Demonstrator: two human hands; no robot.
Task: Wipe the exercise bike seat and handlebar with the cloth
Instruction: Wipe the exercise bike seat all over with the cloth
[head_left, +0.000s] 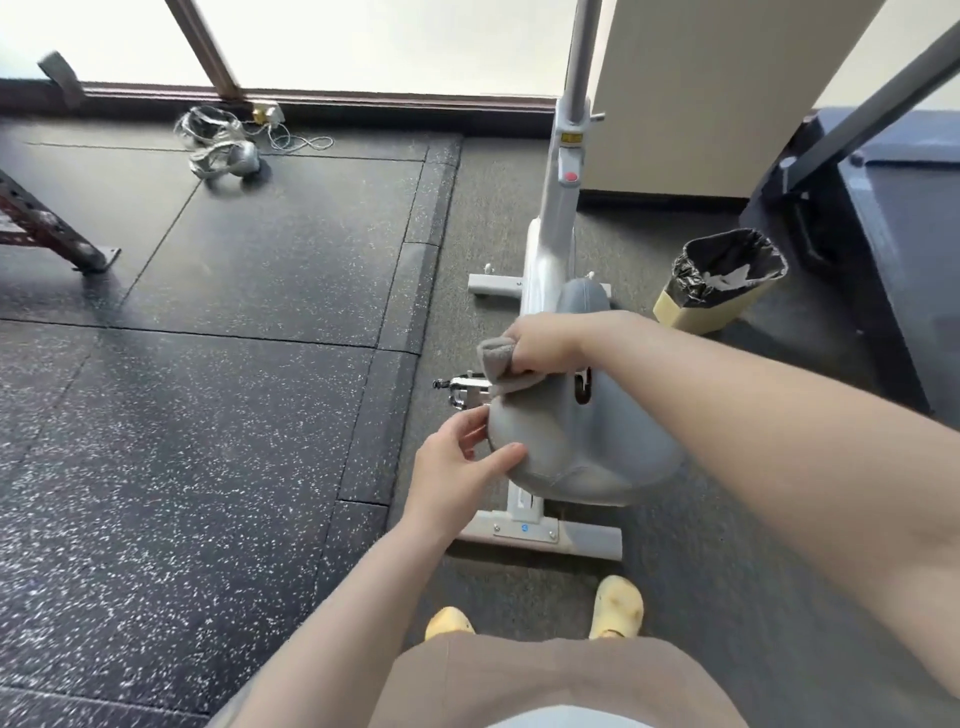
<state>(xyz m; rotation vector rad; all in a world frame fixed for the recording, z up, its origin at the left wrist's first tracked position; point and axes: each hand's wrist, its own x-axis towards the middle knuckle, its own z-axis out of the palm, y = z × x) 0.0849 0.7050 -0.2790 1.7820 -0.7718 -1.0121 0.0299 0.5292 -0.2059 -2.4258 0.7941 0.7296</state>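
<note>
1. Plainly, my right hand (540, 345) had its fingers curled tight around the grey cloth (501, 366), bunched so that a fold stuck out past the knuckles and the rest trailed under the fingers onto the seat (582, 441).
2. My left hand (457, 462) lay relaxed, thumb resting on the seat's near-left edge and the other fingers reaching round its side; it gripped nothing that I could make out.
3. The seat sat directly beneath both sets of fingers, its narrow nose pointing away from them toward the bike post (563, 171). The handlebar was out of view above.
4. Risk, as I judged it: with the cloth so balled up, only a small patch touched the seat, so streaks and missed areas seemed likely.
5. The trailing end hung just beside the pedal (465, 387) and could have snagged there on a wide sweep.
6. Pushing hard against a lightly steadied seat might have twisted it.
</note>
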